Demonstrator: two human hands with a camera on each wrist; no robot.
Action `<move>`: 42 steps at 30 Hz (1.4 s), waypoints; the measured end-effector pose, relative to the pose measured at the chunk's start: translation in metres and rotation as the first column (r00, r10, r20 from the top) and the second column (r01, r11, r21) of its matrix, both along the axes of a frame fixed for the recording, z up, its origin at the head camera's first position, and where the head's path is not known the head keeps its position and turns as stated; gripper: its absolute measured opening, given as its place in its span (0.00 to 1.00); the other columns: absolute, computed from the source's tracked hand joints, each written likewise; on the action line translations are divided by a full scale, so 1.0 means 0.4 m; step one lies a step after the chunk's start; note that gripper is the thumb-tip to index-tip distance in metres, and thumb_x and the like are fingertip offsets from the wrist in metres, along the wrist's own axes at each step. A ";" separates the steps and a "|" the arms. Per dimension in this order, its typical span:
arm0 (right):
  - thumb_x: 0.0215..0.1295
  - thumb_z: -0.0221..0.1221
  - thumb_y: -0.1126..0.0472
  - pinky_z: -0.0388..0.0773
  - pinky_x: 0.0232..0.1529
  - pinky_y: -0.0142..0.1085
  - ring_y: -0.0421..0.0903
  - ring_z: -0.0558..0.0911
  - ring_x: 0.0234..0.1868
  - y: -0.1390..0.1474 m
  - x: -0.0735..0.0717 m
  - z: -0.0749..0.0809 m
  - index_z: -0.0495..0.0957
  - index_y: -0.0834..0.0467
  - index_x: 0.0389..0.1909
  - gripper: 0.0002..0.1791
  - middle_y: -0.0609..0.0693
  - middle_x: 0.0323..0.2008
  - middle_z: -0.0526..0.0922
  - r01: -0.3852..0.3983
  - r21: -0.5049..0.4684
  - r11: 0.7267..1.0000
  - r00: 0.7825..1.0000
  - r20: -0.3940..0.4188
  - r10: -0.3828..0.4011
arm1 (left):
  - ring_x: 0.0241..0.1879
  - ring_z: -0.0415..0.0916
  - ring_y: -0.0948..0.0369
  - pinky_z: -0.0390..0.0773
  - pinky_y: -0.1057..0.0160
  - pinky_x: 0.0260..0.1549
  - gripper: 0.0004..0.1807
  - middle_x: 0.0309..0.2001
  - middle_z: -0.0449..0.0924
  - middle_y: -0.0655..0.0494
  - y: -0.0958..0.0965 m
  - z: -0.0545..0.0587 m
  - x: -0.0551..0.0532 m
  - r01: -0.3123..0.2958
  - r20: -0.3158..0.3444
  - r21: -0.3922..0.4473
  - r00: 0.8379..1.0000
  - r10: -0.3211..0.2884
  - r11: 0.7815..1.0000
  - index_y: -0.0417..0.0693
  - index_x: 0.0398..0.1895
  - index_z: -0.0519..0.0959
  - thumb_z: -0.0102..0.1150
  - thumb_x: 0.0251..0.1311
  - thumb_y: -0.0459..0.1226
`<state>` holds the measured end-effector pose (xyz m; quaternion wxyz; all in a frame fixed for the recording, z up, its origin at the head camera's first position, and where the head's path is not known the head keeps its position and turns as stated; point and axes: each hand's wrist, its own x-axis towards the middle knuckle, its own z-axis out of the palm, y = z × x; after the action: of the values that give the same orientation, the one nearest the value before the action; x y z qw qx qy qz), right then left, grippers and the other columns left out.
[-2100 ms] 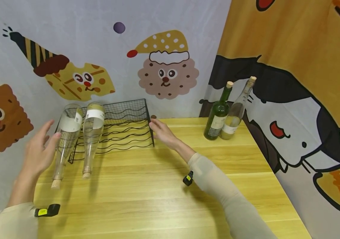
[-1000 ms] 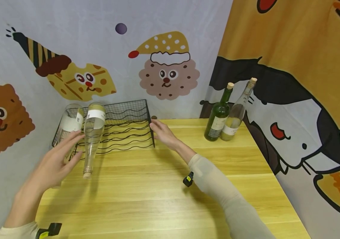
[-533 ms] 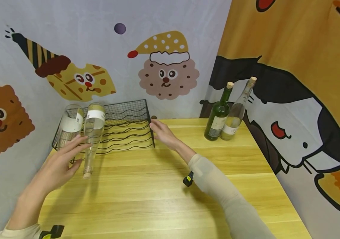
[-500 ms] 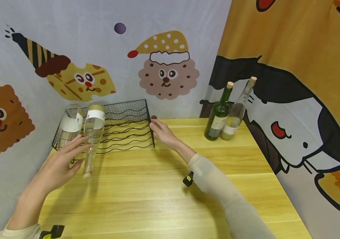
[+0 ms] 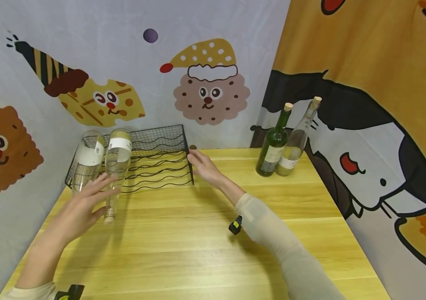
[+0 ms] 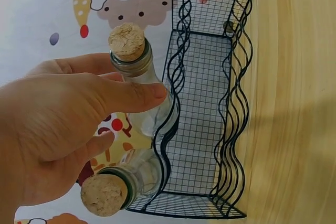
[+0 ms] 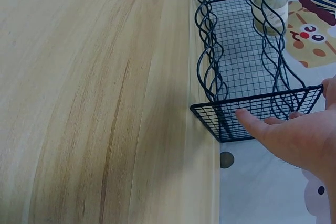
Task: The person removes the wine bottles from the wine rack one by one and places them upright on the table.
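A black wire wine rack (image 5: 156, 136) stands against the wall, with two clear corked bottles lying in its left part, necks toward the person. Over the neck of the right one of these, a glass bottle (image 5: 118, 155), reaches my left hand (image 5: 79, 210), fingers extended and slightly blurred. In the left wrist view, the thumb (image 6: 142, 95) crosses in front of that neck below its cork (image 6: 127, 40), and a finger passes behind. Farther left lies the other glass bottle (image 5: 89, 156). My right hand (image 5: 206, 167) rests straight fingers at the rack's right end.
A green wine bottle (image 5: 272, 143) and a clear corked bottle (image 5: 296, 143) stand upright side by side at the back right of the wooden table (image 5: 198, 250). A wall cloth (image 5: 213, 25) with cartoon prints rises behind. Black wrist cameras (image 5: 236, 225) sit on both sleeves.
My left hand has moved right and inward, from beside the leftmost bottle to over the neck of the second one. The right hand stays at the rack's end.
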<state>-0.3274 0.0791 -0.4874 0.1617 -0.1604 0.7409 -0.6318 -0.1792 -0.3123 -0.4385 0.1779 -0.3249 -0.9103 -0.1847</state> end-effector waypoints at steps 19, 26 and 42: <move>0.96 0.40 0.42 0.69 0.88 0.65 0.61 0.57 0.93 -0.004 0.010 0.006 0.47 0.57 0.94 0.39 0.58 0.94 0.50 -0.002 0.023 1.000 1.000 -0.027 0.002 | 0.88 0.64 0.45 0.96 0.45 0.43 0.42 0.77 0.81 0.45 0.035 -0.005 -0.012 0.002 -0.039 -0.095 0.999 -0.006 0.996 0.50 0.61 0.92 0.84 0.39 0.13; 0.96 0.40 0.42 0.70 0.88 0.63 0.61 0.57 0.93 -0.004 0.013 0.011 0.46 0.58 0.94 0.39 0.58 0.94 0.51 -0.007 0.039 0.999 1.000 -0.030 0.008 | 0.88 0.64 0.45 0.96 0.51 0.36 0.43 0.80 0.80 0.51 0.043 -0.009 -0.003 0.011 -0.043 -0.066 0.999 -0.013 0.998 0.53 0.61 0.92 0.83 0.40 0.12; 0.95 0.40 0.40 0.72 0.87 0.62 0.60 0.57 0.93 -0.006 0.009 0.007 0.48 0.54 0.95 0.39 0.56 0.94 0.51 0.002 0.050 0.999 1.000 -0.027 0.000 | 0.92 0.53 0.64 0.96 0.50 0.42 0.46 0.77 0.83 0.49 0.075 0.023 0.010 0.082 -0.088 -0.018 0.993 -0.084 0.996 0.51 0.65 0.89 0.84 0.38 0.12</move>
<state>-0.3237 0.0768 -0.4846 0.1551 -0.1646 0.7586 -0.6111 -0.1753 -0.2825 -0.4295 0.2081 -0.3716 -0.8885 -0.1708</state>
